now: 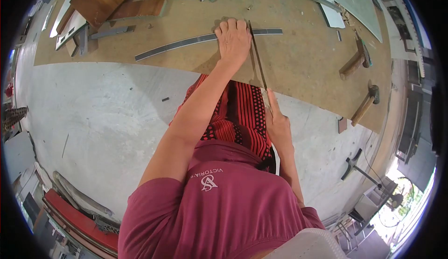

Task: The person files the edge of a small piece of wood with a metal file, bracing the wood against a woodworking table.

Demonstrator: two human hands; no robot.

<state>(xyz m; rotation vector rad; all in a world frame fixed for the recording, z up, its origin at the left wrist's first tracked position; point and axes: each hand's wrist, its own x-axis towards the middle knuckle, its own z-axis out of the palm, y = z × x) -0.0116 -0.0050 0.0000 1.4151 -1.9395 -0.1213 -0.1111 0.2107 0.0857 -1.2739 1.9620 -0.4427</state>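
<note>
A long, narrow grey strip [173,46] with pale edges lies across the brown board. My left hand [233,42] is closed over it right of its middle, fingers bent over the far edge. Just right of those fingers, a long thin saw [258,58], seen nearly edge-on, crosses the strip close to its right end. My right hand [279,126] grips the saw's near end at the board's front edge, index finger stretched along it. The handle is mostly hidden in that hand.
Two hammers [366,104] [357,60] lie on the board's right side. Brown wood panels [105,0] are stacked at the back left, and a pale green sheet [350,0] leans in from the back right. Small offcuts lie about on the brown board [303,67] and the concrete floor [93,114].
</note>
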